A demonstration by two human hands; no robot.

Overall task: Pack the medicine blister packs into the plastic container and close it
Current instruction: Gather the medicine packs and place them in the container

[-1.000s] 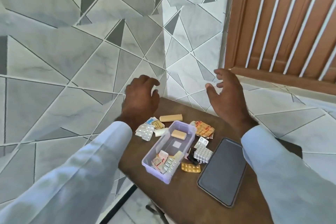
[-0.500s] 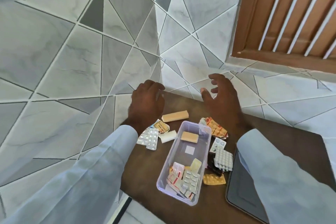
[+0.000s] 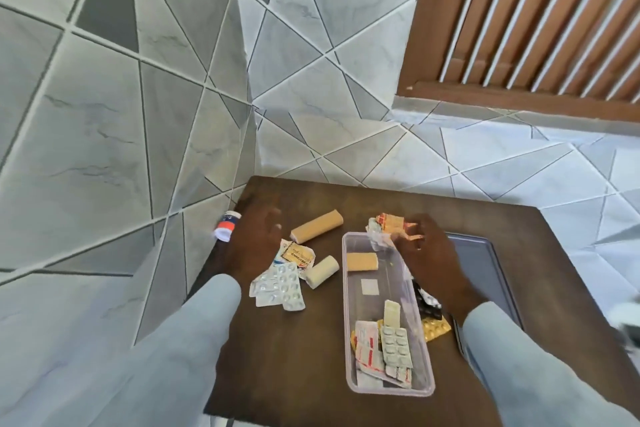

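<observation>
Container (image 3: 381, 388): lidless, clear, lower centre of frame on the counter (image 3: 294, 374); several blister packs (image 3: 388, 347) lie inside at its near end.
Right hand (image 3: 427, 253): fingers curled on orange packs (image 3: 391, 224) beside the far rim.
Left hand (image 3: 254, 243): spread open, empty, centre left, near loose silver packs (image 3: 278, 289).

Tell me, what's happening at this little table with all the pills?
A person is sorting medicine into a clear plastic container on a brown table. Their right hand is gathering orange blister packs by the container's far end. The left hand is spread over the table near a small white tube. Some packs already lie inside; silver packs and a tan roll remain outside. No lid is visible.
</observation>
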